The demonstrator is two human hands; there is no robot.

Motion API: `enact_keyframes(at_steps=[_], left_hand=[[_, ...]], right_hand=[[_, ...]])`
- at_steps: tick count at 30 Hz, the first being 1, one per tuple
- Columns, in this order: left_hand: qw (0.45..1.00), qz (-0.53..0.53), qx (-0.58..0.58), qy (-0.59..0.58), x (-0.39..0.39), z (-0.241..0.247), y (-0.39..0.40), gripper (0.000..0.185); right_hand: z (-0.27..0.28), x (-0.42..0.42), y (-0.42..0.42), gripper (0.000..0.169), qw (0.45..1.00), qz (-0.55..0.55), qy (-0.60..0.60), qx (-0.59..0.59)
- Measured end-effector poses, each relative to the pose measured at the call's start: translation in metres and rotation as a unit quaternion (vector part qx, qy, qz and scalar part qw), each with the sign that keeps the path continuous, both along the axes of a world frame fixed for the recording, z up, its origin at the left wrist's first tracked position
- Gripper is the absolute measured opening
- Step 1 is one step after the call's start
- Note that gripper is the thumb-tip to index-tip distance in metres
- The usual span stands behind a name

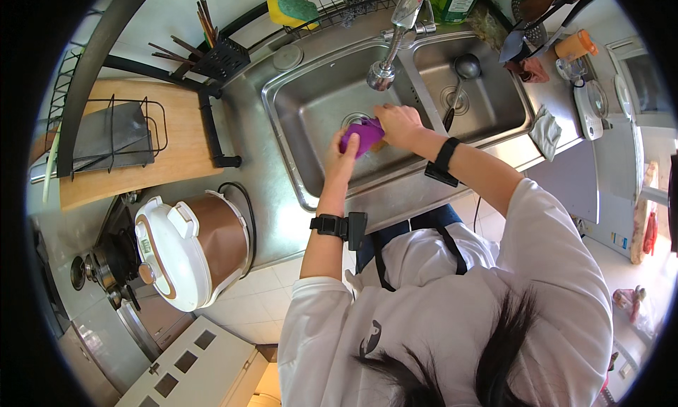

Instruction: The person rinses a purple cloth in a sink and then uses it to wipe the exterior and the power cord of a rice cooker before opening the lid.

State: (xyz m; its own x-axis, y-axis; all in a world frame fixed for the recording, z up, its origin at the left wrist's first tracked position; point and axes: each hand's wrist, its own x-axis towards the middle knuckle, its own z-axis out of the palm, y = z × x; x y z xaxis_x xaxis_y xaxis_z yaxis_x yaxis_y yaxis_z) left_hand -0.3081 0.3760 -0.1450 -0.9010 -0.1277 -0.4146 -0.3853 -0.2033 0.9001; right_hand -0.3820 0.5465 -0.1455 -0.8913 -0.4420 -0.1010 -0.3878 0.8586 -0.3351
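Over the larger basin of a stainless steel double sink (pixel 296 136) I hold a purple cloth (pixel 364 136) with both hands. My left hand (pixel 341 155) grips its left side, the thumb lying across the front. At its upper right edge, the fingers of my right hand (pixel 400 125) are closed on the cloth. Something brownish (pixel 378 144) shows just below the cloth; I cannot tell what it is. Behind my hands, the drain (pixel 355 118) is partly covered. The faucet's spray head (pixel 381 76) hangs above the basin, apart from my hands.
A ladle (pixel 466 70) rests in the smaller basin. Left of the sink stand a rice cooker (pixel 196 248) and a utensil holder (pixel 222 57) with chopsticks. A sponge (pixel 293 10) sits on the back rack. A grey cloth (pixel 545 131) lies at the counter's right edge.
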Motion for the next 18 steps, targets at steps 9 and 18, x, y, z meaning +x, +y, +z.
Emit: enact_keyframes(at_steps=[9,18], left_hand=[[0.994,0.095,-0.056,-0.007,0.019,-0.026,-0.034,0.065],[0.945,0.114,0.293,0.091,0.067,0.045,0.003,0.055]], right_hand=[[0.022,0.012,0.012,0.043,0.823,-0.206,-0.371,-0.377],[0.102,0.052,-0.052,0.048,0.642,-0.089,-0.607,-0.459]])
